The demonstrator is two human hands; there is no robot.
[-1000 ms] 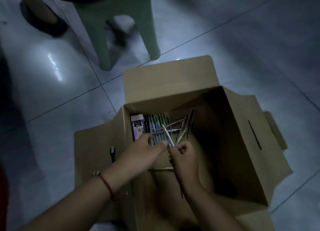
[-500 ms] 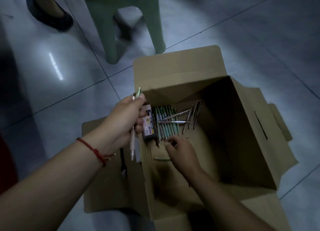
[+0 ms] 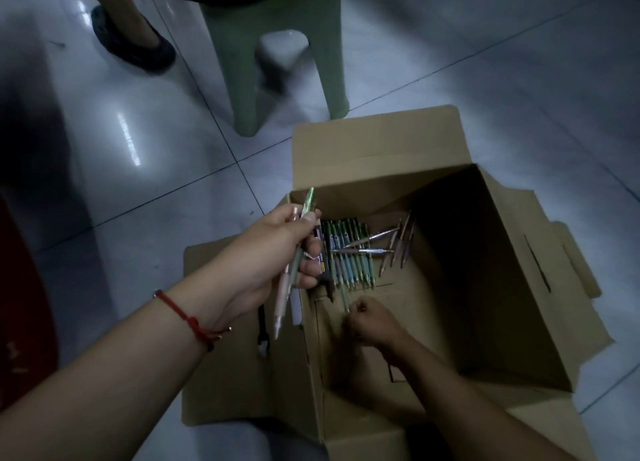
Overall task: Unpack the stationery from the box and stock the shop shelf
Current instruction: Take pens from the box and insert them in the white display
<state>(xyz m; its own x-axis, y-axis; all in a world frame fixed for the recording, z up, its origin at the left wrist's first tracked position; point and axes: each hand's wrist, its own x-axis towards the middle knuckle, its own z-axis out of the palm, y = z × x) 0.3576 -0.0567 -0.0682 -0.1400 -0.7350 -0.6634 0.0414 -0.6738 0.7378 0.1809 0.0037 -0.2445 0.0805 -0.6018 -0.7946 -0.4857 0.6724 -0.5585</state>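
left hand [image 3: 273, 256] gripping pens [image 3: 294, 270], right hand [image 3: 372, 322] seemingly pinching pen [image 3: 344, 296]

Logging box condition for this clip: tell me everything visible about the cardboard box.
The cardboard box is plain brown, standing open on the tiled floor with all flaps folded outward. The right wall has a slot handle. Inside, along the far-left edge, pens lie in a packed row with a few loose pens beside them. The right hand reaches inside, pinching a pen; the left hand holds several pens over the left rim.
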